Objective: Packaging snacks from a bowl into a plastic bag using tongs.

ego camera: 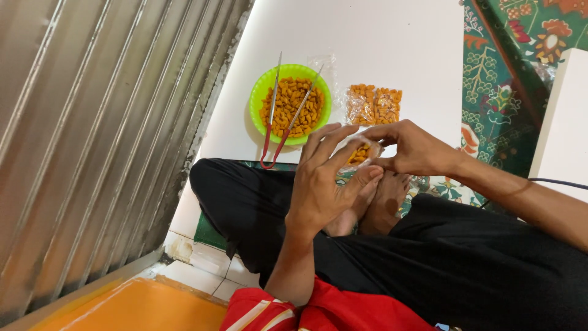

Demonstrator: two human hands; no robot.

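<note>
- Small clear bag (360,153) of orange snacks, pinched between both hands above crossed legs in black trousers (245,202).
- Red-handled tongs (283,116) across green bowl (290,103) of orange snacks, on white board (380,43).
- Left hand (321,184): fingers curled round bag.
- Two filled clear bags (373,105) just beside bowl.
- Right hand (416,147): fingertips gripping bag's top.
- Patterned green mat (496,104) at right.

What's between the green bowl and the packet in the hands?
Head view: only bare white board and the red handles of the tongs lie between the green bowl and the held packet.
</note>
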